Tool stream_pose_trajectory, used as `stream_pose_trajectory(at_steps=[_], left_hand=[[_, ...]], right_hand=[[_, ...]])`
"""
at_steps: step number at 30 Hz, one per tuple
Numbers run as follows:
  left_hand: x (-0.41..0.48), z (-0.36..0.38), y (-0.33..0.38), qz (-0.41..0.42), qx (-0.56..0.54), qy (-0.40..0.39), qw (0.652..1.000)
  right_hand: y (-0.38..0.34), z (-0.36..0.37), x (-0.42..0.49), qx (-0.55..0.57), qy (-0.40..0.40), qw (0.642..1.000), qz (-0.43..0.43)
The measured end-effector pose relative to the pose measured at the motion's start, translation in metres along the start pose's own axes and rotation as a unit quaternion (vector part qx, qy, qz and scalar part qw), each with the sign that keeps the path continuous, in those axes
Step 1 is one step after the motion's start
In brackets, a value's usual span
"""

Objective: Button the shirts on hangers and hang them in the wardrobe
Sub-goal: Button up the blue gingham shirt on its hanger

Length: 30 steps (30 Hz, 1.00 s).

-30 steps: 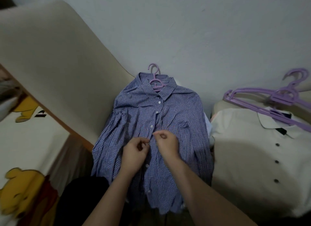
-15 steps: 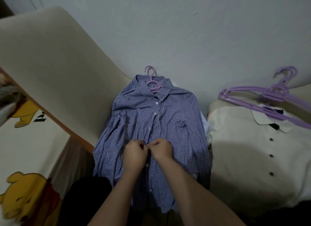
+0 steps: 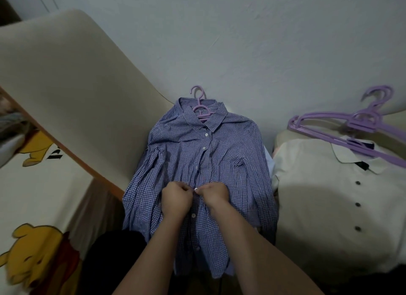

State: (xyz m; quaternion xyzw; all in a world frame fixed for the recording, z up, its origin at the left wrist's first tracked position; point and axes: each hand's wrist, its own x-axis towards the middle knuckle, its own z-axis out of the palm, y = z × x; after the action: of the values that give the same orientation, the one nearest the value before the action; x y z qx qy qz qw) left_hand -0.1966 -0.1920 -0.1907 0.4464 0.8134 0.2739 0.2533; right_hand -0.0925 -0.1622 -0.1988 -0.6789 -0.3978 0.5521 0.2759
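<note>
The blue checked shirt point(image 3: 230, 154) lay spread out in the middle of the frame, with its collar pointing to the top. It sat on a purple hanger point(image 3: 201, 107), and the hook stuck out above the collar, in front of the grey wall point(image 3: 241, 42). Small white buttons ran down the front of the shirt.

Both arms came up from the bottom of the frame. The left hand point(image 3: 175, 199) and the right hand point(image 3: 214, 192) met at the middle of the shirt front, almost touching each other. Both hands had curled fingers. Each one pinched an edge of the shirt front, and one small button point(image 3: 196, 189) showed right between them. I could not tell if that button was through its hole.

A white shirt point(image 3: 318, 196) with dark buttons lay at the right of the frame, just beside the blue one. A bunch of spare purple hangers point(image 3: 342, 130) lay across its collar at the upper right.

A big cream cushion point(image 3: 66, 86) filled the upper left of the frame and leaned toward the blue shirt. Below it, at the lower left, was a pale sheet point(image 3: 44, 185) with a yellow bear point(image 3: 33, 250) on it. Something dark point(image 3: 114, 257) lay near the bottom, just left of the arms, but it was too dim to tell what.
</note>
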Motion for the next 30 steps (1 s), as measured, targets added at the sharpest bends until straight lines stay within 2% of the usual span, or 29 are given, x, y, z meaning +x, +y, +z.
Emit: stream_pose_trajectory(at_steps=[4,7,16,19,24,30], left_hand=[[0.005,-0.005,-0.003,-0.1,-0.19,-0.053,0.975],[0.004,-0.013,0.0,-0.139,-0.258,-0.094,0.951],[0.001,-0.01,0.001,-0.124,-0.264,-0.072,0.954],[0.001,-0.009,0.0,-0.123,-0.27,-0.065,0.953],[0.0,-0.002,-0.003,-0.114,-0.276,-0.032,0.954],[0.0,0.003,-0.004,-0.115,-0.266,-0.015,0.957]], right_hand=[[0.0,-0.003,-0.001,0.018,-0.024,0.999,0.018],[0.001,-0.005,-0.003,0.033,-0.011,0.999,0.022],[0.003,-0.006,-0.006,0.092,-0.042,0.995,0.0],[0.002,-0.004,-0.006,0.07,-0.044,0.997,0.001],[0.001,0.001,-0.007,0.057,0.002,0.998,0.007],[0.004,0.001,-0.006,0.099,-0.011,0.995,0.008]])
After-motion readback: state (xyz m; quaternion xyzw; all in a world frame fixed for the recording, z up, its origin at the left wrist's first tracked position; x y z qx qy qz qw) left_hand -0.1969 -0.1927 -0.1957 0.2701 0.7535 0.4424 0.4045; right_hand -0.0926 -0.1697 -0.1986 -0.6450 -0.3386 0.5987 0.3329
